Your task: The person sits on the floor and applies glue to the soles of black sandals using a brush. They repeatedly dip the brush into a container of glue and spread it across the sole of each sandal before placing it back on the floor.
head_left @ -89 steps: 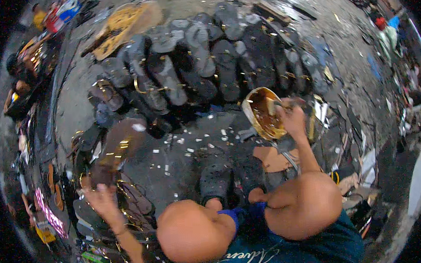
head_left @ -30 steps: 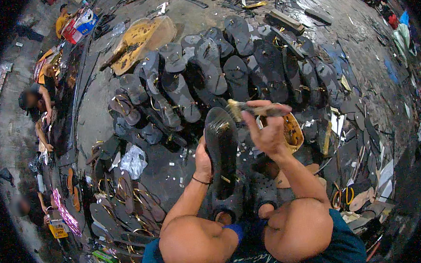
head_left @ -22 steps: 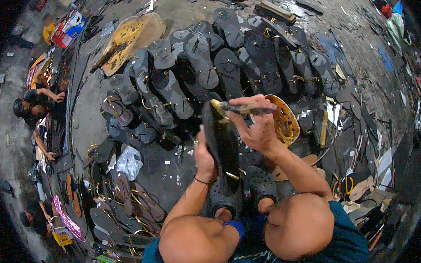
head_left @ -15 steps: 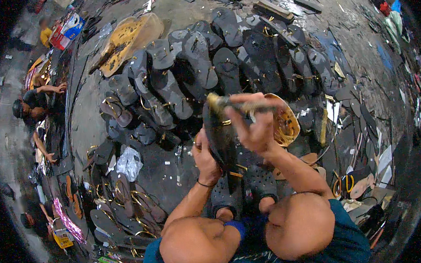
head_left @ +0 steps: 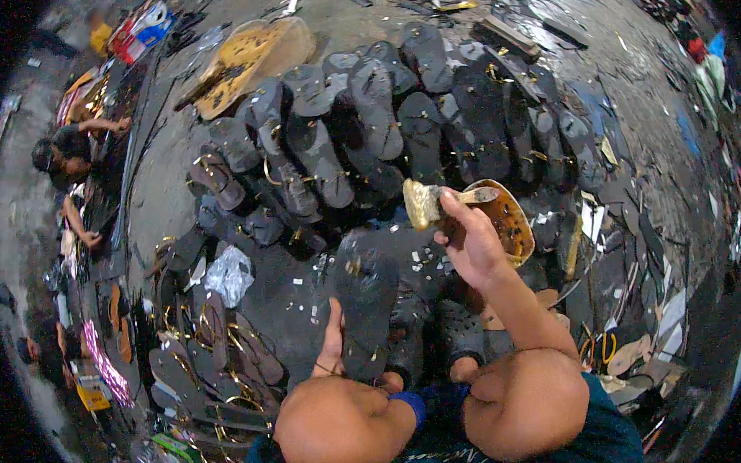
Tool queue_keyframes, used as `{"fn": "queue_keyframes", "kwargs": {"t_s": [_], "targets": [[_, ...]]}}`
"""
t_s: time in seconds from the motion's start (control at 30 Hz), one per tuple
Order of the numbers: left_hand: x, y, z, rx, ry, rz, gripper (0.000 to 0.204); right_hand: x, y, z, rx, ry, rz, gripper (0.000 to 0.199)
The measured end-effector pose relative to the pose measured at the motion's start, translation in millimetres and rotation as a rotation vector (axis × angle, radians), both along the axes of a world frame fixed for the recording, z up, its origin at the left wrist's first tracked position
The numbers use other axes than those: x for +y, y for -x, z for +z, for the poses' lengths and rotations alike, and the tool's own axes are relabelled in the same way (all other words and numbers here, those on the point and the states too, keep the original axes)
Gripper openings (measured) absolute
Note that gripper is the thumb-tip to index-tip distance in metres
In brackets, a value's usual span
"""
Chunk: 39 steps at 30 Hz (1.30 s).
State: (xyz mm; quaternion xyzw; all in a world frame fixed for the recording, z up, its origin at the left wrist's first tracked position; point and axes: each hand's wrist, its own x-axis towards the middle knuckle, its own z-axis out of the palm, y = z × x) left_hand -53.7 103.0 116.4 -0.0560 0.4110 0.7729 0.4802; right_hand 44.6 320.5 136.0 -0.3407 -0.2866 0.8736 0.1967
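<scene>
My right hand [head_left: 477,244] grips a paint brush [head_left: 420,204] by its handle, the bristles caked pale yellow and pointing left. Just beyond that hand stands a shallow tub [head_left: 525,253] coated inside with amber, glue-like stuff and dark specks. My left hand [head_left: 333,342] holds a black flip-flop sole [head_left: 364,303] upright in front of my knees. Its thumb lies along the sole's left edge, while the other fingers are hidden behind. The brush is apart from the sole.
Many black flip-flops [head_left: 376,105] lie in rows ahead, with an amber-stained tray [head_left: 248,62] behind them. Brown flip-flops [head_left: 216,332] and a clear plastic bag [head_left: 230,277] lie left. Yellow-handled scissors [head_left: 609,346] rest among scraps at right. A co-worker [head_left: 73,155] sits far left.
The brush has come away from the sole, and my right hand has turned. My left hand has lowered toward me, tilting the sole so its broad face shows.
</scene>
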Motion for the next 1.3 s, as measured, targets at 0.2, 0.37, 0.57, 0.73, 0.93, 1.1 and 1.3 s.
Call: {"fn": "queue_keyframes", "kwargs": {"t_s": [0.2, 0.37, 0.57, 0.73, 0.93, 1.1, 1.3], "targets": [[62.9, 32.6, 11.1, -0.003, -0.124, -0.002, 0.071, -44.5, 13.8, -20.2, -0.088, -1.296, 0.085, 0.024], [72.4, 44.9, -6.9, 0.111, -0.029, 0.081, 0.071, -2.2, 25.1, -25.2, -0.207, -0.925, 0.008, 0.021], [86.2, 37.1, -20.4, -0.131, -0.077, -0.039, 0.085, -27.6, 25.3, 32.4, -0.021, -0.984, 0.087, 0.024], [92.9, 39.5, -15.8, -0.173, -0.079, 0.123, 0.072, -43.7, 8.3, -9.6, 0.028, -1.255, 0.115, 0.021], [91.2, 38.2, -9.5, 0.029, -0.033, 0.172, 0.065, -3.5, 14.8, -20.5, -0.228, -1.025, 0.094, 0.023], [42.5, 27.2, -37.5, 0.155, 0.165, 0.287, 0.051, -55.4, 5.2, 0.6, 0.021, -1.115, 0.354, 0.023], [17.4, 64.3, -17.6, 0.149, 0.063, 0.139, 0.041, 6.4, -46.6, -28.9, -0.319, -0.652, -0.010, 0.023]]}}
